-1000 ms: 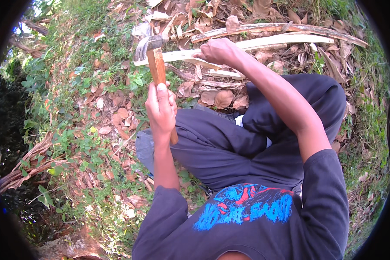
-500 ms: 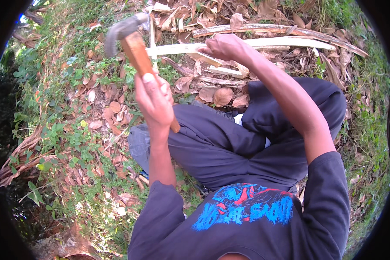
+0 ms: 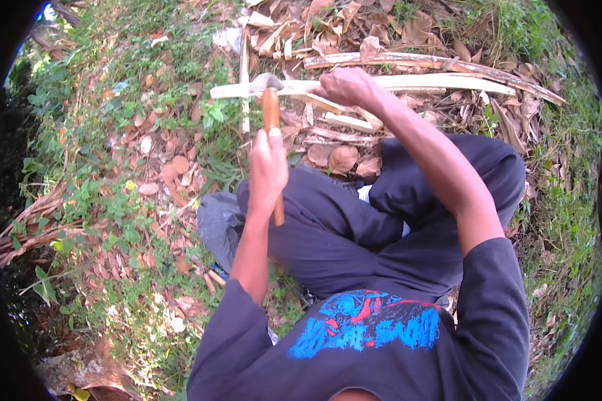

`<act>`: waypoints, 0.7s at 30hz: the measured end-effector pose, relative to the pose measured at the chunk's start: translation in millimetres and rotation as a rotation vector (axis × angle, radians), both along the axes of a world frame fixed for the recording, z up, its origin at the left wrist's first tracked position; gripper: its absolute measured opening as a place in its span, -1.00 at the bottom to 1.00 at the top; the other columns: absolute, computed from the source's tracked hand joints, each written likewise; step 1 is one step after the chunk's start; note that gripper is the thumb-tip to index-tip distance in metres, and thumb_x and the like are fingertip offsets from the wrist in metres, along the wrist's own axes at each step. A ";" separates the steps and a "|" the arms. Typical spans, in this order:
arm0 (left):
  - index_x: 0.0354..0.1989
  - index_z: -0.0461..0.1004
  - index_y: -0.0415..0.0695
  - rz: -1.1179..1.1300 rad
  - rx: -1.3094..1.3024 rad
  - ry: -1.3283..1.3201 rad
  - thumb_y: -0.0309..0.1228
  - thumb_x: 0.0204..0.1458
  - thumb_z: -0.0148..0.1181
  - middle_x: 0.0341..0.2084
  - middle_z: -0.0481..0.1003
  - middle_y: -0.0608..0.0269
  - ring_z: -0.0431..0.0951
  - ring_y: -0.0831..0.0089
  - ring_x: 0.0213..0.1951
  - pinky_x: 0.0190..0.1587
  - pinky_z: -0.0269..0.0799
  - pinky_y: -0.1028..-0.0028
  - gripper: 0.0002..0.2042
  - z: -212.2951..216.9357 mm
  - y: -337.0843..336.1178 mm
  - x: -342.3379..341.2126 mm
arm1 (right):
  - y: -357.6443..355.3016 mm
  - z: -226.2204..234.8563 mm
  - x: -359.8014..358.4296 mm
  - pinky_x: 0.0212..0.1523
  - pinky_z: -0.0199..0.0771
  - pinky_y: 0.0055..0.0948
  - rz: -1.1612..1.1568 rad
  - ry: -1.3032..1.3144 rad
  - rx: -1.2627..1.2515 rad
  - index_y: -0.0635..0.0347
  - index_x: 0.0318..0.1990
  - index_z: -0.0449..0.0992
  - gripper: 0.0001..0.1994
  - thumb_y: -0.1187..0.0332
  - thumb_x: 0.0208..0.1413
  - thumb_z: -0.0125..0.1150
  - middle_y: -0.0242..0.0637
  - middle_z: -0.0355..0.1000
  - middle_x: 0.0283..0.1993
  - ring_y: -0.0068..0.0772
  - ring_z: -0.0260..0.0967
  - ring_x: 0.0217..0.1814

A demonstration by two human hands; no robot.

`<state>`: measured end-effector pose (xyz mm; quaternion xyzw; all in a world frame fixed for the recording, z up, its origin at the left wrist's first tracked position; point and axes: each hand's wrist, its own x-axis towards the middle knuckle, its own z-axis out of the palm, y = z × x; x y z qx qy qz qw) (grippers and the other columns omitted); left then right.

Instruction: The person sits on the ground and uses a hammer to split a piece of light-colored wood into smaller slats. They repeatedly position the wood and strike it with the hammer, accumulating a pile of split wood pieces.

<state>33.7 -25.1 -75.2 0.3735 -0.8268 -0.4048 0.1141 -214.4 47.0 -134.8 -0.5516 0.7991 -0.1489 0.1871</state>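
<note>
My left hand [image 3: 268, 164] is wrapped round the wooden handle of a claw hammer [image 3: 271, 110]. The metal head of the hammer is at a long pale wooden strip [image 3: 435, 81], near its left end; whether they touch is hard to tell. Fingers closed, my right hand [image 3: 345, 87] grips the strip around its middle, and its fingertips are partly hidden. A thin pale stick [image 3: 245, 117] crosses beneath the strip's left end. Just below my right hand, a smaller piece of wood [image 3: 323, 101] slants away.
Behind the strip lies a rough, bark-covered branch [image 3: 408, 59]. Short wood offcuts [image 3: 349, 121] and dry brown leaves [image 3: 343, 160] are scattered before my crossed legs [image 3: 328, 220]. Low green plants [image 3: 107, 200] cover the ground to the left, with grass on the right.
The hammer has swung down and to the right from its raised position, bringing its head to the strip. My right hand keeps its grip and has shifted only slightly.
</note>
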 end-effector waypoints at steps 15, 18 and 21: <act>-0.16 0.25 -0.14 0.139 0.241 0.700 -0.14 0.42 -0.27 -0.64 0.22 0.50 0.19 0.76 -0.69 -0.70 0.11 0.67 -0.69 78.6 30.4 -40.1 | 5.7 7.4 -4.0 -0.31 0.55 0.02 0.024 -0.058 0.041 0.23 -0.37 0.57 -0.33 -0.21 0.35 -0.23 0.05 0.54 -0.45 0.07 0.56 -0.36; -0.19 0.30 -0.15 0.146 0.114 0.250 -0.18 0.40 -0.22 -0.67 0.24 0.47 0.26 0.72 -0.68 -0.67 0.18 0.64 -0.71 -8.3 22.4 -6.7 | -0.3 3.3 4.9 -0.40 0.57 -0.04 0.033 0.018 -0.056 0.21 -0.40 0.61 -0.36 -0.19 0.34 -0.17 -0.06 0.53 -0.52 -0.06 0.56 -0.46; -0.24 0.28 -0.11 0.278 0.287 0.073 -0.10 0.39 -0.18 -0.70 0.22 0.46 0.22 0.70 -0.77 -0.79 0.13 0.62 -0.68 28.2 18.2 -17.4 | 7.3 10.5 -4.6 -0.44 0.57 -0.06 0.034 0.005 -0.021 0.22 -0.38 0.62 -0.37 -0.18 0.33 -0.14 -0.09 0.54 -0.53 -0.08 0.57 -0.47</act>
